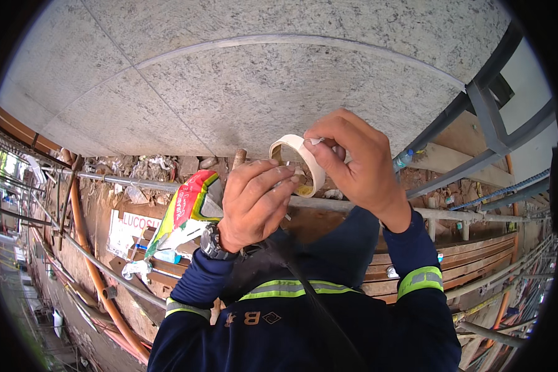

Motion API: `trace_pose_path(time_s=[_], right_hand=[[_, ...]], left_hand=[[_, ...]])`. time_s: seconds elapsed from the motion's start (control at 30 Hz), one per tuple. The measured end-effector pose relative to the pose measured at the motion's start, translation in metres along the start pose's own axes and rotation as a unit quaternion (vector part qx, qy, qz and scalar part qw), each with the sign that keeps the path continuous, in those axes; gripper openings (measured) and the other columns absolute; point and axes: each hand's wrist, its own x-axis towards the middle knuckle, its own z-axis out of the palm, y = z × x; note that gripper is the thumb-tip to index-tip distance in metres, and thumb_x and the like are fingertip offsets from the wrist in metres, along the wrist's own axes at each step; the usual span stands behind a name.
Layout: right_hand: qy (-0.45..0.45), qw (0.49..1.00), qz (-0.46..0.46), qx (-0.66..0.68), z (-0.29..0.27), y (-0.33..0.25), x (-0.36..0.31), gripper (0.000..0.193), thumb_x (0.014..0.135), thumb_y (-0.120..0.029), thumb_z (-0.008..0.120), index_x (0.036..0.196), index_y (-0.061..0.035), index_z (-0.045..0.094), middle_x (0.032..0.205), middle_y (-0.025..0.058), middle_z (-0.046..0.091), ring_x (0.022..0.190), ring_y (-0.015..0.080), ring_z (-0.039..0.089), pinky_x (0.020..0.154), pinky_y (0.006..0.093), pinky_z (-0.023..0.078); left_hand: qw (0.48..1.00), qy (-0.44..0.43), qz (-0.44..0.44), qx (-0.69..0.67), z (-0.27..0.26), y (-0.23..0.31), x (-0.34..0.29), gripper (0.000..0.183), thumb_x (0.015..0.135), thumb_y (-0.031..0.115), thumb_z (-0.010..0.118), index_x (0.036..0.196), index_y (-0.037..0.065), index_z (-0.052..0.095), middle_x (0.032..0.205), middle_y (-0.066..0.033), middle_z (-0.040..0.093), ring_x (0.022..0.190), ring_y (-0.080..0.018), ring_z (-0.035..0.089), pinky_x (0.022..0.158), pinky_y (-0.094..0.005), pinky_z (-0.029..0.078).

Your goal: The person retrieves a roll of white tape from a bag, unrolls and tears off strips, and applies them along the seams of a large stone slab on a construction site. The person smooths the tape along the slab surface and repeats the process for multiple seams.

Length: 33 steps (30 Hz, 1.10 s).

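Note:
A roll of white tape is held up between my two hands, in front of the grey wall panel. My left hand is closed on the roll's left and lower side, fingertips at its inner edge. The thumb and forefinger of my right hand pinch a small piece of the tape at the roll's upper right. Whether that piece is the roll's loose end, I cannot tell. My left wrist bears a metal watch.
The grey speckled wall panel fills the upper view, crossed by a pale strip. Scaffold pipes run below it. A red, yellow and green bag hangs by my left hand. Wooden planks and dirt with rubble lie beneath.

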Motion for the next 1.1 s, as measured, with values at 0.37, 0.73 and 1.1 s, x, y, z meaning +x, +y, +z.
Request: trace_pose_path(time_s=[0.37, 0.73, 1.1], right_hand=[[-0.009, 0.978, -0.182, -0.097, -0.045, -0.025, 0.024, 0.024, 0.073, -0.008, 0.079, 0.094, -0.0085, 0.069, 0.092, 0.0050, 0.066, 0.075, 0.0259, 0.067, 0.060, 0.0358, 0.052], [0.006, 0.957, -0.250, -0.145, -0.061, -0.031, 0.000, 0.027, 0.070, -0.013, 0.078, 0.096, -0.0103, 0.073, 0.098, 0.0034, 0.072, 0.073, 0.0208, 0.068, 0.054, 0.0304, 0.049], [-0.009, 0.956, -0.241, -0.166, -0.069, -0.040, -0.022, 0.034, 0.069, -0.007, 0.083, 0.100, -0.0130, 0.072, 0.103, 0.0021, 0.073, 0.077, 0.0178, 0.068, 0.053, 0.0272, 0.045]], left_hand=[[0.997, -0.064, 0.001, -0.035, -0.006, -0.008, 0.079, 0.041, 0.081, 0.010, 0.074, 0.121, 0.005, 0.067, 0.102, -0.0118, 0.068, 0.094, -0.0313, 0.066, 0.081, -0.0411, 0.050], [0.996, -0.064, -0.049, -0.049, 0.000, -0.014, 0.051, 0.043, 0.079, 0.007, 0.072, 0.122, 0.008, 0.070, 0.088, -0.0079, 0.067, 0.081, -0.0293, 0.063, 0.073, -0.0406, 0.047], [0.985, -0.035, -0.133, -0.102, 0.003, -0.027, 0.039, 0.034, 0.085, 0.003, 0.065, 0.118, 0.005, 0.071, 0.087, -0.0115, 0.070, 0.081, -0.0333, 0.066, 0.076, -0.0414, 0.049]])
